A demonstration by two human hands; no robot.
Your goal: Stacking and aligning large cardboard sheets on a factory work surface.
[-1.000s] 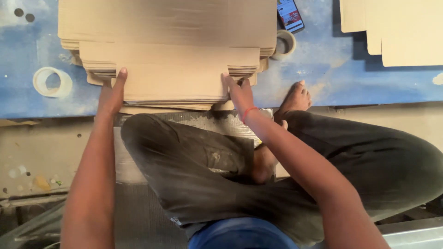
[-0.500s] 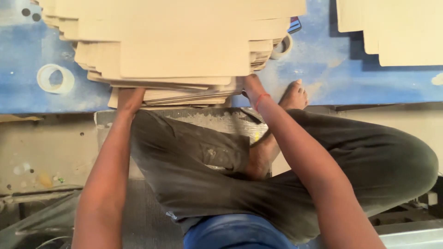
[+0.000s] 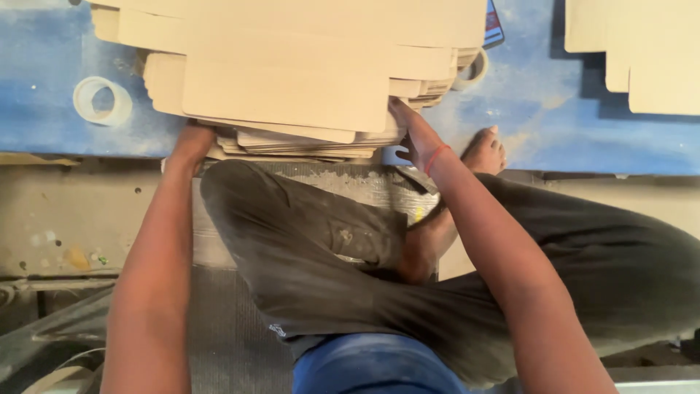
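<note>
Item, stack of flat tan cardboard sheets with stepped, notched edges [image 3: 292,80]: we hold it at its near edge, one hand at each lower corner, and it lies on the blue painted floor surface [image 3: 44,131] beyond our crossed legs in dark grey trousers [image 3: 313,255].

Item, left hand [image 3: 191,144]: tucked under the stack's near left corner, fingers hidden beneath the sheets, so we cannot tell how far they close; the back of the hand touches the lowest sheets.

Item, right hand [image 3: 413,135]: fingers pressed flat against the near right corner, thumb side up, closed narrowly on the edge of the sheets; a red thread band [image 3: 435,158] circles the wrist just behind it.

Item, bare foot [image 3: 485,151]: just right of the right hand, toes on the blue surface.

Item, white tape roll [image 3: 102,101]: well left of the left hand, lying flat.

Item, second tape roll [image 3: 474,69]: above the right hand, partly covered by the stack.

Item, further tan cardboard sheets [image 3: 642,51]: far right of the right hand, apart from the held stack
</note>
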